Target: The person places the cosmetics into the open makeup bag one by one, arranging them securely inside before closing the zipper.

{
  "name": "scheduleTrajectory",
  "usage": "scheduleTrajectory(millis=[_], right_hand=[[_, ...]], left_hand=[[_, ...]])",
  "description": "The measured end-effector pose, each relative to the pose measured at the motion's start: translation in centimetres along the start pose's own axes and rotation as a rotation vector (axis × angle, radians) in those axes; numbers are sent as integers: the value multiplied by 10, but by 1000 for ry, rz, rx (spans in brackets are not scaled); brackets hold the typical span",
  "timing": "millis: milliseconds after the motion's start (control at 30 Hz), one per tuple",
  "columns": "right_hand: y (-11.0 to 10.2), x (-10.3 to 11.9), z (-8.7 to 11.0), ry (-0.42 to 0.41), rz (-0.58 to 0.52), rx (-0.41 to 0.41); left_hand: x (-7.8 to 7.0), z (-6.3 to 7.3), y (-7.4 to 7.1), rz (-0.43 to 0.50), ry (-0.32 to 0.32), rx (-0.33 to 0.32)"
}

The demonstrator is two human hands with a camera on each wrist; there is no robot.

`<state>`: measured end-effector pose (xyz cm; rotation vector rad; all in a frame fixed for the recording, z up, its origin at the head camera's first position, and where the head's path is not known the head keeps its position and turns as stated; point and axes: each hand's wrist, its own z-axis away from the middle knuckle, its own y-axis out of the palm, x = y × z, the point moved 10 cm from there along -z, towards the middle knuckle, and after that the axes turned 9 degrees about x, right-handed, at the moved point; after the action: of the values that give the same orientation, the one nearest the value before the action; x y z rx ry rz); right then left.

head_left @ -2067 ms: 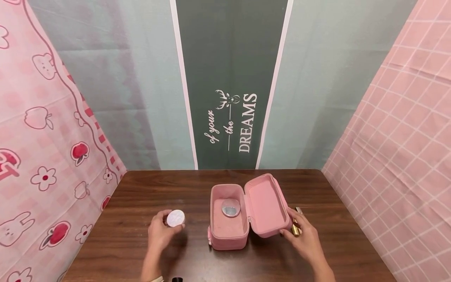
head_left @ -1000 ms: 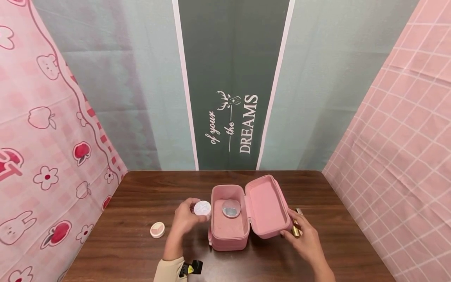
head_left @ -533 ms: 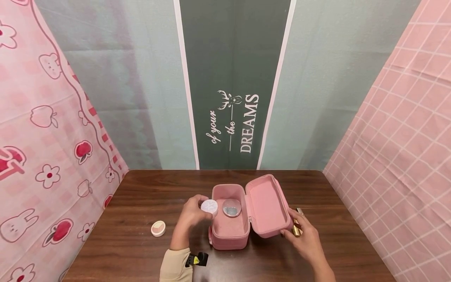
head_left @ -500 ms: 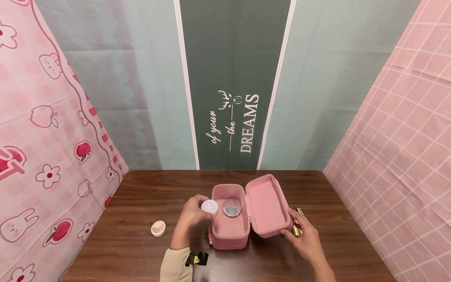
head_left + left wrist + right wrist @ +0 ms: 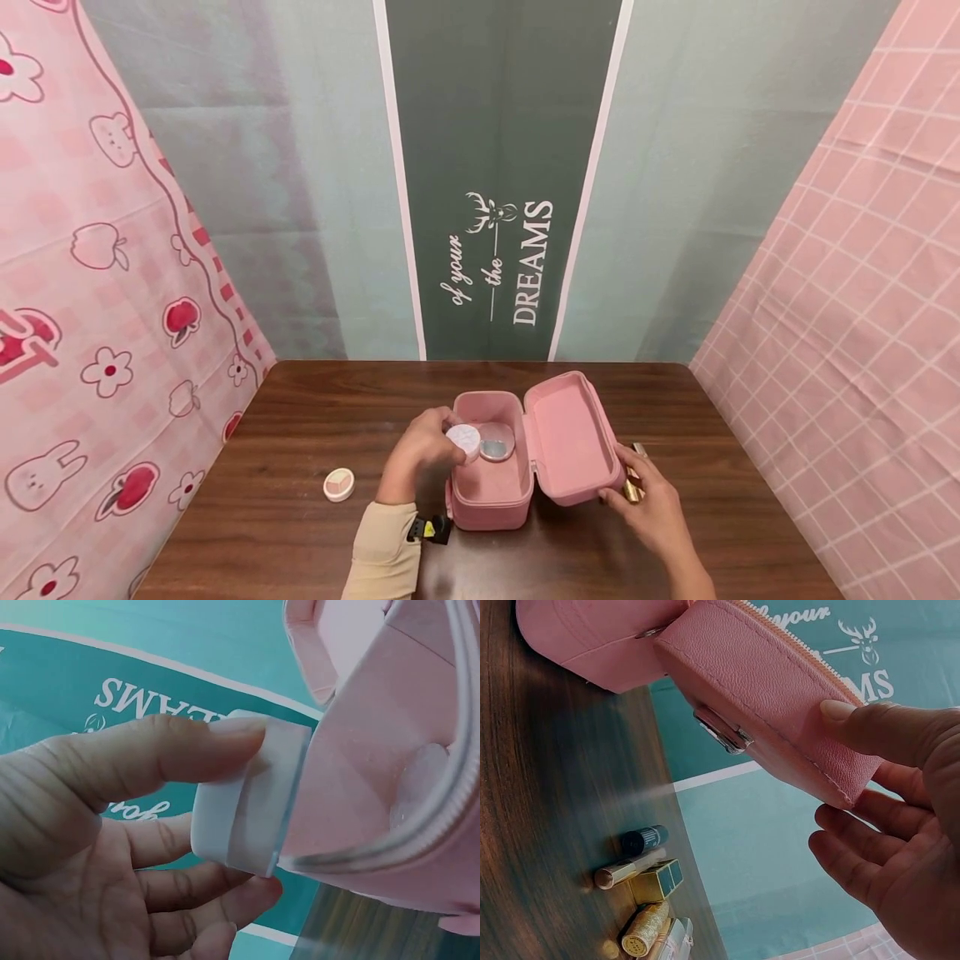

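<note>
My left hand (image 5: 429, 439) pinches a small white round jar (image 5: 464, 440) with a marbled top, thumb on one side and fingers on the other. The jar is over the left rim of a pink zip case (image 5: 491, 517). In the left wrist view the white jar (image 5: 259, 802) is tilted beside the case opening. Inside the case lies a clear, shiny round item (image 5: 497, 443). My right hand (image 5: 651, 504) holds the outer edge of the raised case lid (image 5: 572, 437). The right wrist view shows the thumb on the lid's side (image 5: 772, 697) and fingers beneath.
A round three-shade palette (image 5: 339, 484) lies left on the wooden table (image 5: 262, 542). Beyond the lid, beside my right hand, are a dark-capped tube (image 5: 645, 838), a slim gold tube (image 5: 630, 868), a gold box (image 5: 658, 881) and a textured gold lipstick-like tube (image 5: 646, 928).
My left hand has carried the white jar rightward from the table's left side to over the case, uncovering the three-shade palette. My right hand and the lid have stayed in place.
</note>
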<state>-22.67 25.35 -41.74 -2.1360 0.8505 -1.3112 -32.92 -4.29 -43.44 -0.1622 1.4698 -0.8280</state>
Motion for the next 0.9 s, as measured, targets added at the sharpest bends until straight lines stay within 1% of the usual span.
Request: scheduleTrajectory(millis=[67,200,267,433,567,700,800,900], right_hand=[[0,0,0,3,-1,1],[-1,1,0,-2,-2,-4],[-2,2,0,-5,-5,-7],[-2,1,1,4,1,-1],[-2,2,2,11,6,0],[-2,2,2,7,-3,-3],[-1,2,1,-1,-11,0],[0,3,1,-6,-15,4]], left_hand=[[-4,-3,2,-14,5,20],[-9,-10,7,-7,4,76],[-13,-13,9,-3,14,97],[-18,-21,15,-26,29,132],[-20,-29,20,-39,15,147],[-19,-37,26,-38,-21,162],[-17,-43,30,-62,-48,166],[-17,-48,33,-100,-53,171]])
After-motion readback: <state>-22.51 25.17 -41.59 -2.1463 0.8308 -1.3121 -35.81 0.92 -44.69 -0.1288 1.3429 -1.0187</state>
